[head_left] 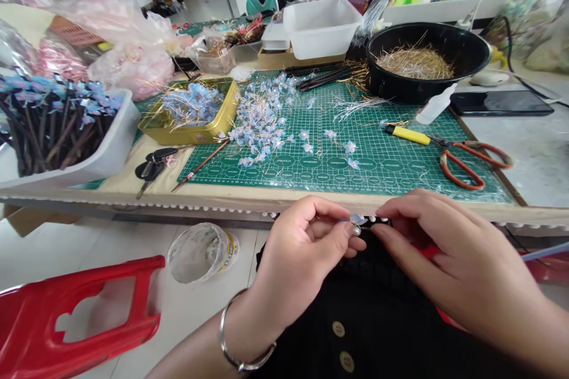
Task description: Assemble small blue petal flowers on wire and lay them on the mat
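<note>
i look down at my lap, below the table edge. my left hand (306, 243) is closed to a pinch: thumb and first fingers press together on a small blue flower (357, 219), and a tiny pale bead seems to sit just under it. my right hand (448, 254) comes from the other side, fingers curled and nearly closed, the tips meeting the same flower. i cannot tell if the right one holds a wire or only steadies the petals, the piece is too small. the flower is between both hands, close to the body and low, i think so the fine part stays steady and near to the eyes.

on the left wrist is a bracelet (242, 355). on the floor to the left lie a red stool (80, 314) and a plastic tub (202, 251).

on the table, the green mat (377, 166) carries loose blue flowers (262, 124) in a heap, within easy reach. orange scissors (471, 160) and a yellow tool (406, 134) lie on the right part of the mat, near the right hand. keys (153, 164) lie at the left of the mat. a gold tin (224, 121) holds more flowers, and a white tray (113, 151) holds dark sticks topped with blue.

further back, a black bowl (391, 86) is full of thin gold wires, a phone (500, 103) lies beside it, and a white bin (322, 26) stands behind.
</note>
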The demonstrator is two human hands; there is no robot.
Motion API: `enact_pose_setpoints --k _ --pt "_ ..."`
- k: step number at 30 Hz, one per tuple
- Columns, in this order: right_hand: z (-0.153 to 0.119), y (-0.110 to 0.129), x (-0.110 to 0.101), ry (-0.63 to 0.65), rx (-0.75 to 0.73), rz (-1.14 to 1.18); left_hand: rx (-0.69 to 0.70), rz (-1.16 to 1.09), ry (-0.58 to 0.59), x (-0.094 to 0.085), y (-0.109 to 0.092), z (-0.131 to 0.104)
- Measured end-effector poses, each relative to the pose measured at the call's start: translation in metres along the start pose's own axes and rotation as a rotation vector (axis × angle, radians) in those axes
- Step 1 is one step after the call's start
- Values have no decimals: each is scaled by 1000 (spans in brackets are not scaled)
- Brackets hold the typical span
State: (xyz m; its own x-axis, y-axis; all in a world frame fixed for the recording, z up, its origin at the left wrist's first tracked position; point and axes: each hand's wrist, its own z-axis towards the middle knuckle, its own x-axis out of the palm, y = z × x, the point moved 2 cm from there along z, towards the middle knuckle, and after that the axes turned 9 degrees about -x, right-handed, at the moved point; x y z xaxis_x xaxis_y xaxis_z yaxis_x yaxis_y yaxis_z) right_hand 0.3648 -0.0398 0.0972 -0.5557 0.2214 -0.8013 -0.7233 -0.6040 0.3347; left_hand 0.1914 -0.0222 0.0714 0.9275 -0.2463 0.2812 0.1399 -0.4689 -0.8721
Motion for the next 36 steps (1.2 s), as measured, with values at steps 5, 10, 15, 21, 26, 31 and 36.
enact_pose_setpoints --k 5,10,15,21,26,31,36 --pt "1 8 6 21 202 145 336 346 -159 3 -3 -2" --pt "3 7 19 -6 290 219 757 745 -278 5 3 -9" --pt "-1 13 22 -124 158 107 698 730 -269 6 2 -10" --pt "-4 17 27 -162 65 67 113 263 -119 6 -1 -2" --pt "1 12 25 -53 149 97 221 372 -219 1 2 3" --pt "4 8 26 11 214 133 619 726 -310 2 6 -3" --pt "-2 9 31 -124 105 90 284 518 -224 1 3 2"
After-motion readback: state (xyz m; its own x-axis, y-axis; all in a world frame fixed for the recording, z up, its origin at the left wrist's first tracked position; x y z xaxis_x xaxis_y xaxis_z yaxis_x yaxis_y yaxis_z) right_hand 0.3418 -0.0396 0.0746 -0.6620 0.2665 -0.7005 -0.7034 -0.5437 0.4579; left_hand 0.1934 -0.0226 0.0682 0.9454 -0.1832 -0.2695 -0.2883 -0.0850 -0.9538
